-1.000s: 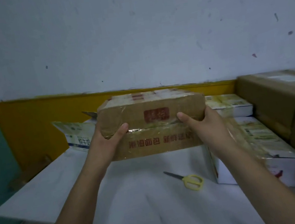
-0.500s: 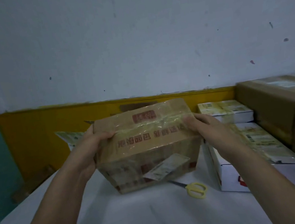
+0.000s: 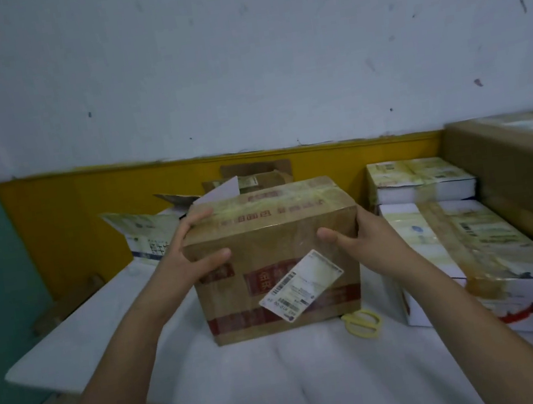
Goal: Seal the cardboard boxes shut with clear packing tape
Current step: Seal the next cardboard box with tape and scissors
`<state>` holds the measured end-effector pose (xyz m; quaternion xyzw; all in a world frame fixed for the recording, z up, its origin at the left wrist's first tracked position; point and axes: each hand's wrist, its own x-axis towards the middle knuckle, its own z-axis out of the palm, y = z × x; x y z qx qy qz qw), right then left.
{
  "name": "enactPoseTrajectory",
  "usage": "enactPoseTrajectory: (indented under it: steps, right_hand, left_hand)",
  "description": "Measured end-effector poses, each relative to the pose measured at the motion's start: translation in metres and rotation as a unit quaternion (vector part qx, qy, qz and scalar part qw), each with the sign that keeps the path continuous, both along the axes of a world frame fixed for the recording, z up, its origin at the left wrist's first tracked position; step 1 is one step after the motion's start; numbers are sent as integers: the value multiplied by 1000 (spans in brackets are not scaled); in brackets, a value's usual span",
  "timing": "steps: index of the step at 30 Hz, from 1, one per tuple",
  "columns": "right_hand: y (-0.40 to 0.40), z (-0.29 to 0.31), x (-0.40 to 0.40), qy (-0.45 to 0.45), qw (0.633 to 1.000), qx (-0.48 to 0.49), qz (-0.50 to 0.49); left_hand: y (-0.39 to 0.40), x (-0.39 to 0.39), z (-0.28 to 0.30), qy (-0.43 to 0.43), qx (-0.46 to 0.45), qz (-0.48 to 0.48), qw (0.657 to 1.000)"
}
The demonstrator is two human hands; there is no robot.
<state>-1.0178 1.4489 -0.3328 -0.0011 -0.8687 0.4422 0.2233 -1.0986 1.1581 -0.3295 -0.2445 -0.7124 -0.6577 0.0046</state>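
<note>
two hands (image 3: 299, 248) clamp one brown box (image 3: 277, 262); perhaps one yellow scissors (image 3: 364, 323) beside.

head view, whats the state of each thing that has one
brown box: closed, taped, standing on the table
left hand: gripping its left top edge
right hand: gripping its right side
scissors: lying flat, partly under the box
white boxes: closed, taped
back carton: flaps open
</note>
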Motion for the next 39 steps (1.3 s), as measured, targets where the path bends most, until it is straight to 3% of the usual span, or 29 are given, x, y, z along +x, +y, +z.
enactPoseTrajectory:
  steps: [14, 18, 22, 25, 28, 31, 36, 39]
  right_hand:
    - [-3, -27, -13, 55, 996, -33, -65]
    - [9, 2, -15, 66, 993, -51, -85]
    - [30, 51, -40, 101, 974, -5, -204]
    - [51, 64, -65, 56, 963, 18, -263]
    - [66, 60, -89, 19, 959, 20, -282]
    - [75, 64, -113, 25, 964, 32, -263]
    - [94, 84, -163, 26, 983, 36, -178]
    - [108, 87, -186, -38, 992, -55, -105]
  left_hand:
    - [4, -2, -4, 44, -1, 15, 999]
    - [23, -10, 29, 47, 24, 18, 998]
    - [60, -38, 53, 72, 28, 91, 993]
    - [91, -61, 42, 13, 17, 79, 997]
    - [110, -84, 26, -53, 67, 49, 995]
    - [118, -103, 24, -67, 100, 50, 991]
    - [136, -107, 33, -18, 161, 113, 980]
    - [161, -96, 22, 58, 68, 162, 983]
